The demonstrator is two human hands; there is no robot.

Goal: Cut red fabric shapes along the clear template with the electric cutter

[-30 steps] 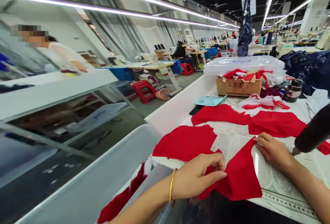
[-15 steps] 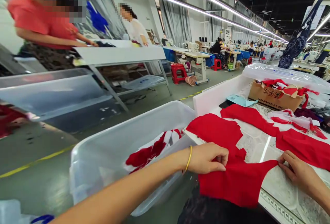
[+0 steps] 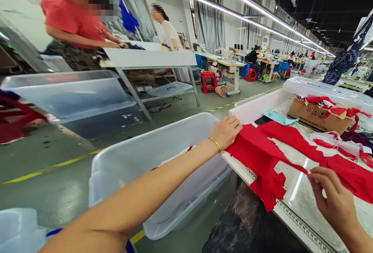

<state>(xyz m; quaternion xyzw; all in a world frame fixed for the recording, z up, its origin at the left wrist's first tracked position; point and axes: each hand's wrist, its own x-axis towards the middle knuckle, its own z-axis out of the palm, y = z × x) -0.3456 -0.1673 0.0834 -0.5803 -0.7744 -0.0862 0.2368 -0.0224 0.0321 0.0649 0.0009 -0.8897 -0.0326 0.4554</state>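
A red fabric piece (image 3: 259, 148) with a ragged, cut outline is stretched between my two hands at the near corner of the table (image 3: 300, 202). My left hand (image 3: 226, 132), wearing a gold bangle, is closed on its far left end, above the rim of a clear plastic tub (image 3: 131, 140). Pinched between the fingers of my right hand (image 3: 332, 194) is a narrow corner of the same piece, lifted a little above the tabletop. Part of the fabric hangs over the near edge. More red fabric panels (image 3: 344, 171) lie flat just beyond it.
A measuring tape (image 3: 305, 227) runs along the table edge. Farther back stand a cardboard box (image 3: 319, 115) of red scraps and a pale blue paper (image 3: 279, 117). Fabric in the tub is mostly hidden by my forearm. Co-workers stand at a white table (image 3: 151, 57) on the left.
My left hand has moved away from me to the table's far left corner, carrying one end of the red fabric. The piece has swung round, and my right hand still pinches a corner.
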